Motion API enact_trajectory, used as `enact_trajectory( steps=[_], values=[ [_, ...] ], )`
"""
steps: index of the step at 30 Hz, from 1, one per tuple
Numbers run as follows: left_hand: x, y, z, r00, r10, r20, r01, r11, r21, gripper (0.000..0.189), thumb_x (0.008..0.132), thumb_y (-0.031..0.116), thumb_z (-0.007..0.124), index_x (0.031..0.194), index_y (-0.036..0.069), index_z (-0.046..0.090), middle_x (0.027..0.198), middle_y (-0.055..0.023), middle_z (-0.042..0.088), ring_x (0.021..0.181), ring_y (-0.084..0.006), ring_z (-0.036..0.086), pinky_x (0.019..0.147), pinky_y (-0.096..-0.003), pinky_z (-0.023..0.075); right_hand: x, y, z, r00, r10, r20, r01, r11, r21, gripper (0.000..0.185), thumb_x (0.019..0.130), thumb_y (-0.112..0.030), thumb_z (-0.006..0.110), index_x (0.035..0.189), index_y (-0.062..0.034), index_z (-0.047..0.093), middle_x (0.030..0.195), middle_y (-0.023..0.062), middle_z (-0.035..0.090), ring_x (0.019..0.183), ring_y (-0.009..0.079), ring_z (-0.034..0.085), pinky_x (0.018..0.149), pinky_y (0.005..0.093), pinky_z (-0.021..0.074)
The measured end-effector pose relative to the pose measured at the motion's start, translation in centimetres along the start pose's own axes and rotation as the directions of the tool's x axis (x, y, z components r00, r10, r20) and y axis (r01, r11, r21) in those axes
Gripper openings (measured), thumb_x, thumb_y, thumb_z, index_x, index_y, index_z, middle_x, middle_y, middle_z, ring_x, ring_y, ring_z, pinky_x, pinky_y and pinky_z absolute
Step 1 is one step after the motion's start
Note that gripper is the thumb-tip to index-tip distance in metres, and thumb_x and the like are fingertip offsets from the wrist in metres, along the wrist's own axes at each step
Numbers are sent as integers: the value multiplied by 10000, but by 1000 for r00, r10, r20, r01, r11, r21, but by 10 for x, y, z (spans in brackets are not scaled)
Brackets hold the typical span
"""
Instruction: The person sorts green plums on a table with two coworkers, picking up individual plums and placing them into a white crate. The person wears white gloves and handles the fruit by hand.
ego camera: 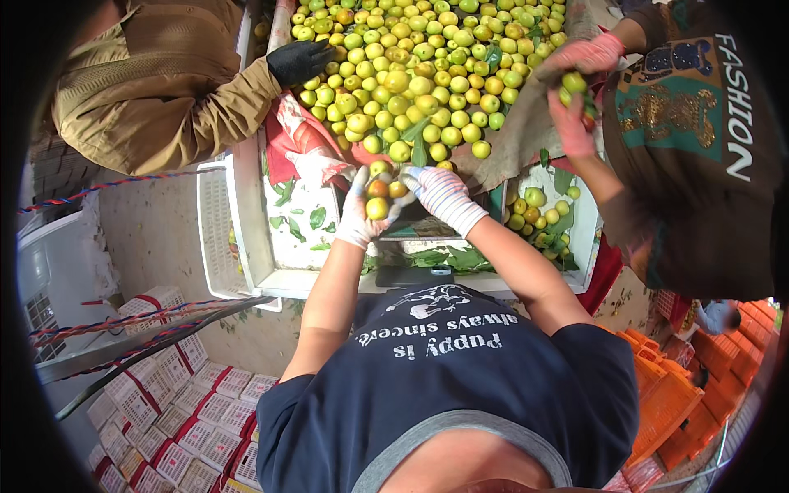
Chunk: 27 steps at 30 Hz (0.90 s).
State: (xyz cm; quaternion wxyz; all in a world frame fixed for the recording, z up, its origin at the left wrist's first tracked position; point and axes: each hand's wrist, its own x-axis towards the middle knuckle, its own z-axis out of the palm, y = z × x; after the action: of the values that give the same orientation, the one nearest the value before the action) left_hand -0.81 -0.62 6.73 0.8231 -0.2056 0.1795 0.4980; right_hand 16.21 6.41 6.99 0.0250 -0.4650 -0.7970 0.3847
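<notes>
Several small yellow-green fruits (377, 208), which look like jujubes, some with reddish-brown patches, rest in my left hand (360, 215). That hand wears a white glove and is cupped palm up at the near edge of the fruit pile (425, 86). Beside it is my right hand (447, 196), in a white glove with blue stripes. Its fingertips are close to the held fruits and a long green leaf (419, 148); whether they grip anything is not clear. Cloth (518, 135) lines the sloping bed under the pile.
A co-worker's black-gloved hand (300, 63) touches the pile at left. At right, a co-worker's pink-gloved hands (576, 111) hold fruits. A white tray section (542, 215) contains loose fruits and leaves. A dark phone (407, 276) lies near me. Stacked white crates (185, 425) and orange crates (666, 407) stand behind.
</notes>
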Motion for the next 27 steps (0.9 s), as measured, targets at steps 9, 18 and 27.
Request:
enact_trajectory(
  steps=[9, 18, 27],
  values=[
    [-153, 117, 6, 634, 766, 111, -706, 631, -323, 603, 792, 361, 664, 1182, -54, 466, 1062, -177, 516, 831, -259, 521, 578, -307, 505, 81, 79, -48, 829, 59, -556, -346, 835, -427, 473, 855, -324, 508, 1286, -132, 473, 1341, 129, 423, 1201, 323, 419, 955, 423, 414],
    [-165, 124, -7, 420, 905, 72, -855, 421, -304, 587, 891, 362, 559, 1288, -43, 409, 1239, -197, 520, 1094, -316, 546, 964, -461, 465, 38, 15, 2, 908, -417, -49, 372, 854, -363, 460, 842, -315, 538, 1276, -167, 499, 1401, 87, 386, 1270, 299, 391, 1085, 441, 283],
    [20, 15, -1, 703, 708, -75, -139, 240, 961, 806, 848, 264, 642, 1452, 3, 175, 1411, -183, 348, 1225, -256, 404, 993, -312, 355, 70, 14, -42, 986, -84, 147, 152, 816, -558, 624, 915, -505, 343, 1434, -161, 299, 1504, 102, 242, 1391, 252, 217, 1122, 522, 40]
  ],
)
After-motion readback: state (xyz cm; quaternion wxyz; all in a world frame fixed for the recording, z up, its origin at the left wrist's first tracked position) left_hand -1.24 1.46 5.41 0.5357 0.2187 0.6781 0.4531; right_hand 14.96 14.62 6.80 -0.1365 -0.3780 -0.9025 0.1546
